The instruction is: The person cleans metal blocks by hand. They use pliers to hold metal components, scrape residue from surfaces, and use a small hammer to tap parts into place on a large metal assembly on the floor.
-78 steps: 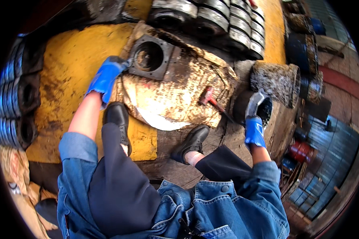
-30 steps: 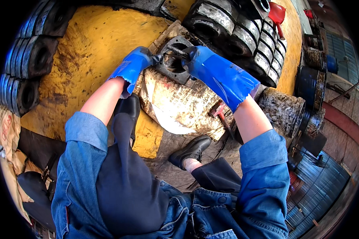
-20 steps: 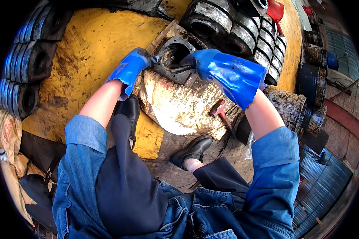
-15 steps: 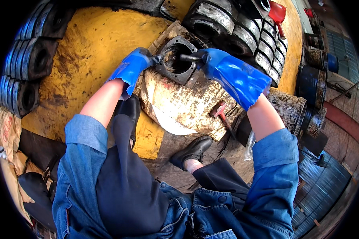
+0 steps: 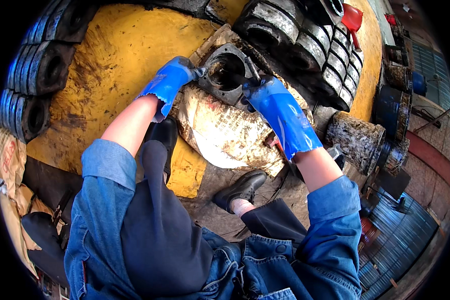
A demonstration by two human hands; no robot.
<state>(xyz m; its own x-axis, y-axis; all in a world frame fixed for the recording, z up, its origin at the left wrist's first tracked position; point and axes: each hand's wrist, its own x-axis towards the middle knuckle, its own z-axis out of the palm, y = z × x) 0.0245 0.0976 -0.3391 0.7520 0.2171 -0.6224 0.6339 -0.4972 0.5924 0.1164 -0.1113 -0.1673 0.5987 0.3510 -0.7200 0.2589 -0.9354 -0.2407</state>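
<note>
A square-flanged metal casting (image 5: 216,89) with a round bore stands on a dirty paper sack (image 5: 210,125). My left hand (image 5: 175,77), in a blue rubber glove, is closed at the casting's left corner, its fingertips pressed against the flange. My right hand (image 5: 267,94), gloved the same way, is closed around a dark rod-shaped tool (image 5: 253,69) at the casting's right side. Part of the tool shows above the fist; its exact kind cannot be made out. The inside of the bore is dark. Beneath my right wrist, a red-handled hammer (image 5: 272,140) is partly hidden.
Similar castings (image 5: 330,55) are stacked at the back right, and more castings (image 5: 42,70) at the left. A red scoop (image 5: 352,19) lies behind. A grimy drum (image 5: 357,137) stands to the right. My black shoe (image 5: 241,190) rests close to the sack.
My right hand has come down and left, and its wrist has turned. The rod that pointed leftward over the bore now stands steeply at its right rim. My left hand stays at the flange.
</note>
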